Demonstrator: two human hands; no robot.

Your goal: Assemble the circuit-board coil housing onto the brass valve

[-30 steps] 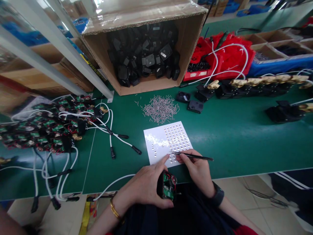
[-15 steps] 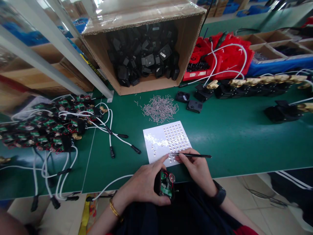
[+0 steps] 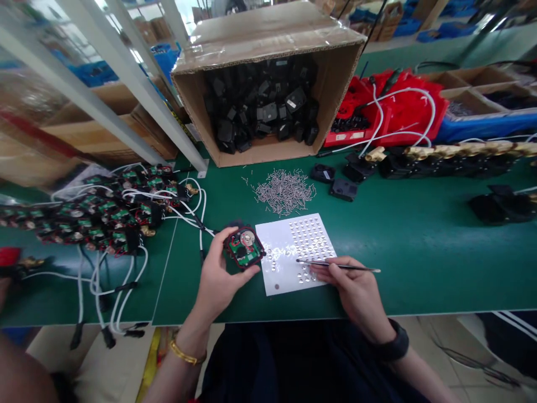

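Note:
In my left hand (image 3: pixel 218 282) is an open black housing (image 3: pixel 244 247), gripped by its sides between thumb and fingers. Its inside faces up, showing a green circuit board, red wires and a round metallic disc. My right hand (image 3: pixel 356 284) pinches a thin dark pair of tweezers (image 3: pixel 356 267), whose tip points left over a white sheet (image 3: pixel 268 235). A small dark spot shows at the tip; I cannot make out what it is. Rows of small shiny round pieces (image 3: pixel 308 238) cover the sheet's right part, with a few at its left. The housing overlaps the sheet's left edge.
A pile of small screws (image 3: pixel 285 192) lies behind the sheet, before a carton (image 3: pixel 268 157) of black housings. Wired circuit-board units (image 3: pixel 100 218) crowd the left. Two black covers (image 3: pixel 343 189), a red bin (image 3: pixel 350 136) and black units with brass fittings (image 3: pixel 444 154) are right.
My left hand has carried the housing from the table's front edge up and left, beside the sheet. The tweezers' tip has moved slightly left, away from the rows. The view has shifted a little.

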